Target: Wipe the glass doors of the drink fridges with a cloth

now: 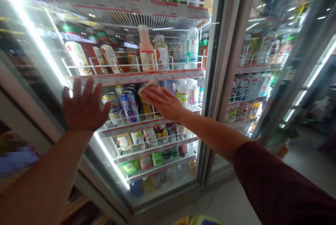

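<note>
The left hand (85, 107), fingers spread flat and empty, presses the open glass cooler door (34, 67), apparently holding it back. The right hand (162, 102) reaches to the white wire shelf (131, 125), fingers curled round a pale, blurred item (149, 85); I cannot tell what it is. Just left of those fingers stands a blue printed drink can (129, 106). Likely mid-reach; next calls for a steady pull clear of neighbouring cans.

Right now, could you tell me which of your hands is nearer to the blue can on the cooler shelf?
Right. The right hand reaches in just beside the blue can, while the left hand is spread on the open glass door, farther off.
</note>
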Tool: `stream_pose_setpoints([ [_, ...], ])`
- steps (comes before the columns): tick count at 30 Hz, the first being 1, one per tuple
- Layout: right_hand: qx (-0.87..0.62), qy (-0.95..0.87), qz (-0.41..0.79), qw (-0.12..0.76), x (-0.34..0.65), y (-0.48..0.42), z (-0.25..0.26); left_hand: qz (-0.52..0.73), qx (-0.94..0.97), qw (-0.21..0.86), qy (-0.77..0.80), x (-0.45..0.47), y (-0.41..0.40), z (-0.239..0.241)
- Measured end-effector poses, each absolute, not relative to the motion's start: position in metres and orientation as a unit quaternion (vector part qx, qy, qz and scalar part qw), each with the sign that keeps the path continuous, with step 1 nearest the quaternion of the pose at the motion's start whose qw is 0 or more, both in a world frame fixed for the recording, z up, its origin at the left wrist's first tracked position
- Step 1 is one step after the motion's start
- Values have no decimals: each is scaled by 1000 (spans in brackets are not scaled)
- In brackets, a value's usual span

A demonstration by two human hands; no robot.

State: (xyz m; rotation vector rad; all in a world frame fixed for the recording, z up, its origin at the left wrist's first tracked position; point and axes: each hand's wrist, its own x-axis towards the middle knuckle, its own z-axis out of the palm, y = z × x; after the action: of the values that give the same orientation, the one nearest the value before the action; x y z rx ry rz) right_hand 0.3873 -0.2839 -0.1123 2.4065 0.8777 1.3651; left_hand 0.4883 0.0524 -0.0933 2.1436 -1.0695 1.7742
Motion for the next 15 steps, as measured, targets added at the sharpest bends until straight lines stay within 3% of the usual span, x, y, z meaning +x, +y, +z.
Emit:
stream_pose_setpoints([
  [4, 826, 202, 524, 44, 390, -268, -94, 605, 702, 77, -368, 487, 52, -93],
  [9, 829, 357, 407, 140, 388, -263, -124, 613, 696, 72, -368, 487, 52, -93],
  [11, 832, 349, 405, 147, 387, -262, -108, 613, 697, 70, -364, 488, 52, -94],
  [15, 831, 216, 507, 74, 387, -248, -62, 609, 703, 73, -361, 489, 52, -94],
])
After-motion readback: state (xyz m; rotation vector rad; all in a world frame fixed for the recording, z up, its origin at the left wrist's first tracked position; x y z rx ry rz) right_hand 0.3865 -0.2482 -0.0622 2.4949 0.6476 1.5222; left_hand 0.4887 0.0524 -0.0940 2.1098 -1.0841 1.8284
